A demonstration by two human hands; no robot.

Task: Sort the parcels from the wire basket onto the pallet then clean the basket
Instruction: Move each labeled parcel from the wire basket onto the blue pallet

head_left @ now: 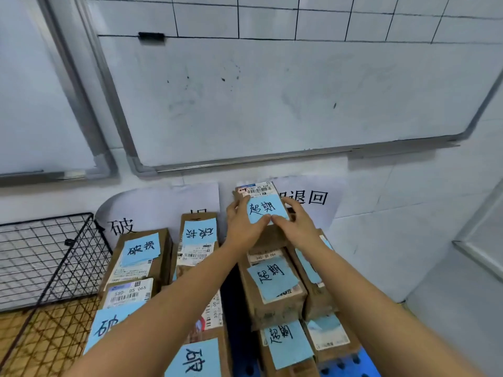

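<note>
So both hands are out in front on one parcel (pixel 257 189), a small cardboard box with a shipping label at its far end and a blue note (pixel 261 209) stuck on top. The left hand (pixel 243 224) grips its left side, fingers running up along the edge and thumb lying over the near edge of the note. The right hand (pixel 298 223) does the same on the other side, and the two thumb tips nearly meet in the middle. The parcel sits right up at the wall, at the far end of a row of boxes.

Directly under the forearms, nearer to the person than the hands, is that row of boxes (pixel 275 284), each with a blue note bearing the same handwriting as the held one. Left of the left forearm is another bunch of cartons (pixel 138 257) with blue notes carrying different characters. A bit of the blue pallet (pixel 353 361) shows under the right forearm, down at the near edge.

The wire basket (pixel 46 257) is well off to the left of the left hand, black mesh, standing on the floor. Just past the right hand's fingers there's a paper sign (pixel 313 198) on the wall, and above both hands hangs a big whiteboard (pixel 272 91).
</note>
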